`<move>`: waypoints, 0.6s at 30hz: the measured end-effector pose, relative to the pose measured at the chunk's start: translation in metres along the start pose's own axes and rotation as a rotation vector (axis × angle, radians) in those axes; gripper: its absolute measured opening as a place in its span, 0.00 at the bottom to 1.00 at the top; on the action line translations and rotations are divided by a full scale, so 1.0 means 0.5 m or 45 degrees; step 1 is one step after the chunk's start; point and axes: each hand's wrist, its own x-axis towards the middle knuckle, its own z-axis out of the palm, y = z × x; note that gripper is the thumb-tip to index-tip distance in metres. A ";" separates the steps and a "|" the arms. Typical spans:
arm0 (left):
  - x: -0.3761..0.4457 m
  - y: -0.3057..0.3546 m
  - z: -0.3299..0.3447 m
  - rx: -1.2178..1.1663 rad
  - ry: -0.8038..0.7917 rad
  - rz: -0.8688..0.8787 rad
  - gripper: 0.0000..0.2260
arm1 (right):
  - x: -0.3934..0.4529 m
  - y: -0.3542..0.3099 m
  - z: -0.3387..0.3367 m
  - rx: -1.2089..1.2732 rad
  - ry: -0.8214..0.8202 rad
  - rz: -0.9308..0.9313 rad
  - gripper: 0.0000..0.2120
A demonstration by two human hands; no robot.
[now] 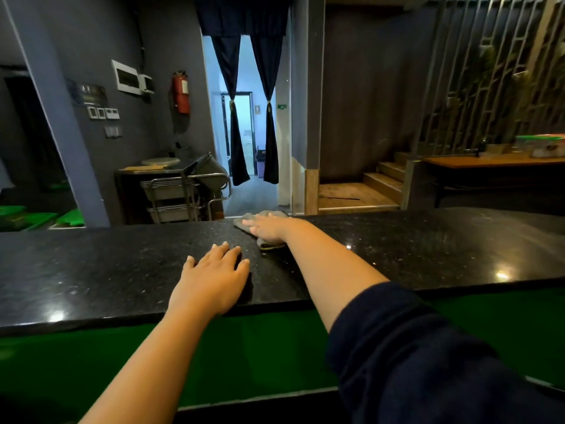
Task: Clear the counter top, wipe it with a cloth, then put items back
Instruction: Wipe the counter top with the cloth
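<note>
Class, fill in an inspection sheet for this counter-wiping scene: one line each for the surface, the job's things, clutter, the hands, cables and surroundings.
Surface: black speckled stone counter top, glossy, with light reflections.
Job's things: grey cloth lies flat near the far edge of the counter, under the right hand.
Clutter: nothing seen on the counter besides the cloth.
Hands: right hand is pressed flat on the cloth, arm stretched forward; left hand rests palm down, fingers spread, at the near edge, holding nothing.
Cables: nothing seen on the counter.
Surroundings: metal trolley beyond the counter, red fire extinguisher on the wall, curtained doorway, wooden steps to the right.
</note>
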 end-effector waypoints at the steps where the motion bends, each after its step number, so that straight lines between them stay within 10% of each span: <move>1: -0.001 0.000 -0.001 0.010 -0.002 0.005 0.24 | 0.012 0.014 -0.001 0.014 0.025 0.018 0.26; 10: -0.012 0.003 -0.004 -0.068 0.000 0.022 0.24 | -0.010 0.194 0.047 0.101 0.055 0.661 0.30; 18: -0.037 0.017 -0.021 0.128 0.046 0.066 0.22 | -0.180 -0.026 0.034 -0.016 0.029 0.033 0.29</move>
